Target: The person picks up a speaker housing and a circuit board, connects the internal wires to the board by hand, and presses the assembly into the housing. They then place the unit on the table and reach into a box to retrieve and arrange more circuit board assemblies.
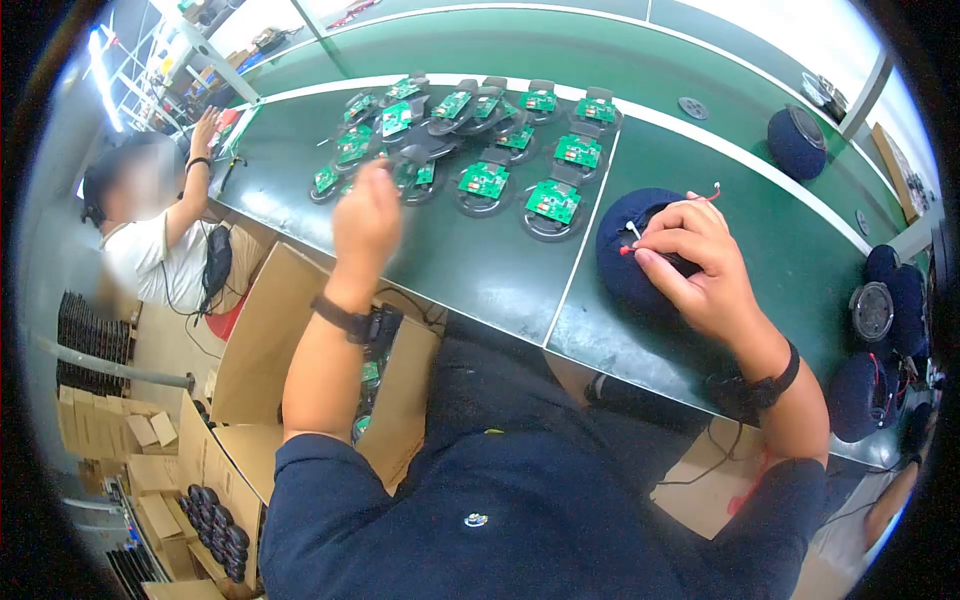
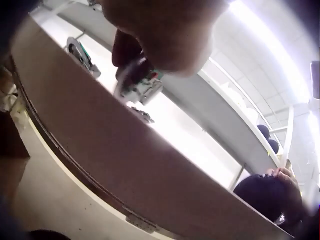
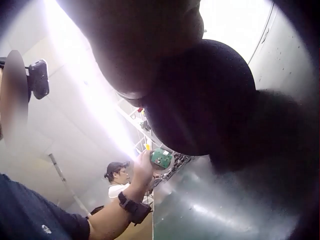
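Observation:
My left hand (image 1: 366,222) is raised over the near edge of the bench and grips a round plastic disc carrying a green circuit board (image 3: 161,158). In the left wrist view the same board (image 2: 145,89) shows beneath the fingers. At the right, my right hand (image 1: 705,262) pinches thin wires with a red connector (image 1: 626,250) and a white connector (image 1: 632,228). These wires rise from the opening of a round, dark blue fabric-covered body (image 1: 625,270) that sits on the bench. My right fingers cover part of that opening.
Several discs with green boards (image 1: 553,202) lie grouped on the green bench (image 1: 480,265). More blue round bodies (image 1: 797,142) stand at the far right and along the right edge. Open cardboard boxes (image 1: 270,340) sit below my left arm. Another person (image 1: 165,240) works at the left.

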Tool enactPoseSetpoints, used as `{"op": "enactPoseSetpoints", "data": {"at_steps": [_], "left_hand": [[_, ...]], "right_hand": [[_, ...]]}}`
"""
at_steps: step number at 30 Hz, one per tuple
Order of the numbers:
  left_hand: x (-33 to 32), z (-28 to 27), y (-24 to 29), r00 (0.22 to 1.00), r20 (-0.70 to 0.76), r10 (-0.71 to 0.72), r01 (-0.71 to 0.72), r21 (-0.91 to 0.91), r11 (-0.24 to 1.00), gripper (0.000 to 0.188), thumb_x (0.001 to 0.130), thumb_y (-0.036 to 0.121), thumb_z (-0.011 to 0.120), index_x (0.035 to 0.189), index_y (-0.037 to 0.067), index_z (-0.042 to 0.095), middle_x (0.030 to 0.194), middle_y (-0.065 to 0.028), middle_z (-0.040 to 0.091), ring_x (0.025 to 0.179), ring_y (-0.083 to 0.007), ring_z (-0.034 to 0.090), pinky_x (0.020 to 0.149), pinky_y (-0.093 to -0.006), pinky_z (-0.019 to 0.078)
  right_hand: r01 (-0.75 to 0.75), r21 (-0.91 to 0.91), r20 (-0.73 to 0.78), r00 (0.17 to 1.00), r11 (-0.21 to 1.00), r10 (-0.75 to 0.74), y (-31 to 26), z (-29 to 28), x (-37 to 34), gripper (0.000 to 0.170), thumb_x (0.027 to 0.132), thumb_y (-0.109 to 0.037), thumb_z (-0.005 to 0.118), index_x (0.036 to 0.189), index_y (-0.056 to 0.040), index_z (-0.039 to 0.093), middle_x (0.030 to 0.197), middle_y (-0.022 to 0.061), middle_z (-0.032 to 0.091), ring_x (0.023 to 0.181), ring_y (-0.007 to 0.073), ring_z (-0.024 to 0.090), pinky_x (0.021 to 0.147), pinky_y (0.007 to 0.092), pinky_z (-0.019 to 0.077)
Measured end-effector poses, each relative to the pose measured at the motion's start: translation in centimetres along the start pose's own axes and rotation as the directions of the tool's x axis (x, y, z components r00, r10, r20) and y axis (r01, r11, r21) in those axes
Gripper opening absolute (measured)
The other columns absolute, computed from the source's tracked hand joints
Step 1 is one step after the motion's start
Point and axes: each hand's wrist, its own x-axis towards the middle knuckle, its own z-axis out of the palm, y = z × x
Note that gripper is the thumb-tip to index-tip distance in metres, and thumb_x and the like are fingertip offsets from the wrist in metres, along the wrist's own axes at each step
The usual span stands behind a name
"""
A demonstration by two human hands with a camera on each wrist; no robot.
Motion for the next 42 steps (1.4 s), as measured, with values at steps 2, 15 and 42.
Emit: {"op": "enactPoseSetpoints", "data": {"at_steps": [2,15,42], "left_hand": [[1.0,0.5,-1.3,0.983,-0.172,0.07,-0.103,-0.187,0.977,0.033,0.102,0.022,0.045,0.116,-0.003,0.061,0.11,-0.0177,0.067,0.098,-0.0269,0.066,0.087,-0.0371,0.0509],[0.1,8.0,18.3,0.912,0.295,0.286,0.238,-0.947,0.217,0.039,0.106,0.029,0.046,0.127,-0.002,0.056,0.114,-0.0074,0.064,0.098,-0.012,0.06,0.088,-0.0268,0.049],[-2.8,10.2,17.2,0.88,0.099,0.465,0.006,-0.98,0.197,0.063,0.086,0.0,0.066,0.142,-0.002,0.038,0.127,-0.0124,0.056,0.116,-0.0203,0.055,0.102,-0.0349,0.0432]], "right_hand": [[-0.064,0.024,0.045,0.997,0.998,0.063,0.0,-0.2,-0.1,0.007,0.084,-0.014,0.071,0.09,-0.0103,0.072,0.089,0.0036,0.066,0.092,0.0218,0.061,0.099,0.0441,0.0366],[-0.414,0.523,0.042,0.885,0.745,0.463,1.0,-1.2,-1.5,0.013,0.092,-0.016,0.065,0.096,-0.0051,0.069,0.082,0.0017,0.066,0.076,0.0112,0.058,0.098,0.0384,0.0377],[-0.333,0.443,-0.136,0.892,0.832,0.43,2.0,0.3,-0.5,0.008,0.092,-0.009,0.065,0.09,-0.001,0.066,0.12,0.0104,0.053,0.107,0.0157,0.052,0.091,0.0274,0.0418]]}}
